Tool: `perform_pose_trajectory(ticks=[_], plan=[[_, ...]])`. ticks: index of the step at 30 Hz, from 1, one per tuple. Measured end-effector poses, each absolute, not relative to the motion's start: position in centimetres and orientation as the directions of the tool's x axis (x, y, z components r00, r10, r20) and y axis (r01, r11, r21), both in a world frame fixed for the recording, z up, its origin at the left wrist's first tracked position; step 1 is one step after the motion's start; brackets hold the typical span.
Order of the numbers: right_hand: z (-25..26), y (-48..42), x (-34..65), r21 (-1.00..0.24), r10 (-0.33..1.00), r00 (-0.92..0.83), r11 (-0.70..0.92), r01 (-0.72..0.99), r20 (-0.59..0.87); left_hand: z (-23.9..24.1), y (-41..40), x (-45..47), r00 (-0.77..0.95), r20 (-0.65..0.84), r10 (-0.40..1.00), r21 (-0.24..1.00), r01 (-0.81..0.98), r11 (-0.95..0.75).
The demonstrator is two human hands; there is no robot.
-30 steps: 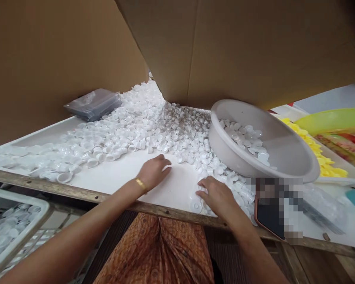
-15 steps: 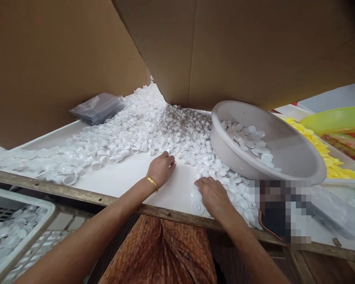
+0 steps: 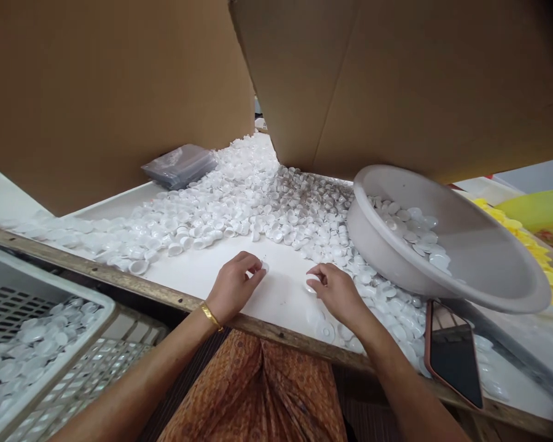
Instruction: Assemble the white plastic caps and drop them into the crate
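Between the thumb and fingers of my left hand [image 3: 238, 284] is a small white plastic piece [image 3: 265, 267], mostly hidden by the fingertips. My right hand [image 3: 338, 291] pinches a round white disc [image 3: 312, 281], held a short way off to the right. Both hands are over the bare white tabletop [image 3: 276, 294] near its front edge. Behind them spreads a heap of white plastic cups [image 3: 198, 215]. Flat white discs [image 3: 396, 313] lie to the right of my right hand, and a few more sit just below it.
A grey basin [image 3: 391, 264] with discs inside stands tilted at the right. A phone [image 3: 454, 353] lies at the front edge. At lower left is a white crate [image 3: 105, 319] of white pieces. Cardboard sheets [image 3: 396, 80] rise behind, beside a plastic-wrapped pack [image 3: 179, 166]. Yellow pieces [image 3: 516, 230] lie far right.
My right hand has lifted a disc from the discs at the right. My left hand has drawn back from the cups with a white piece in its fingers. The view has shifted left.
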State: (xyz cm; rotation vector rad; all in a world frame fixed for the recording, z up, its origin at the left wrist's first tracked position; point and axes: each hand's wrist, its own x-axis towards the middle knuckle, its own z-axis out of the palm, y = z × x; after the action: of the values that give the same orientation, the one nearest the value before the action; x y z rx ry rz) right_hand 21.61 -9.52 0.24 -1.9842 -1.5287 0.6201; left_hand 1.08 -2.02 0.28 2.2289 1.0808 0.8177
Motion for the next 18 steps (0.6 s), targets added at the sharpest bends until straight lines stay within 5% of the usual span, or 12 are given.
perform_pose_trajectory(ticks=[3, 6, 13, 18], plan=[[0.7, -7.4, 19.0, -0.935, 0.945, 0.258, -0.262, 0.239, -0.199, 0.3, -2.7, 1.4, 0.433, 0.417, 0.799, 0.689, 0.423, -0.589], [0.2, -5.0, 16.5, -0.964, 0.947, 0.181, -0.261, -0.054, -0.266, -0.5, -2.8, 1.6, 0.377, 0.564, 0.734, 0.576, 0.457, -0.678], [-2.0, -3.0, 14.6, -0.957, 0.983, 0.050, -0.159, -0.242, -0.176, -1.8, -1.8, 0.7, 0.415, 0.594, 0.689, 0.376, 0.614, -0.694], [-2.3, -3.3, 15.1, -0.972, 0.990, 0.107, -0.070, -0.223, -0.096, -1.5, -1.5, 2.2, 0.455, 0.536, 0.711, 0.367, 0.633, -0.682]])
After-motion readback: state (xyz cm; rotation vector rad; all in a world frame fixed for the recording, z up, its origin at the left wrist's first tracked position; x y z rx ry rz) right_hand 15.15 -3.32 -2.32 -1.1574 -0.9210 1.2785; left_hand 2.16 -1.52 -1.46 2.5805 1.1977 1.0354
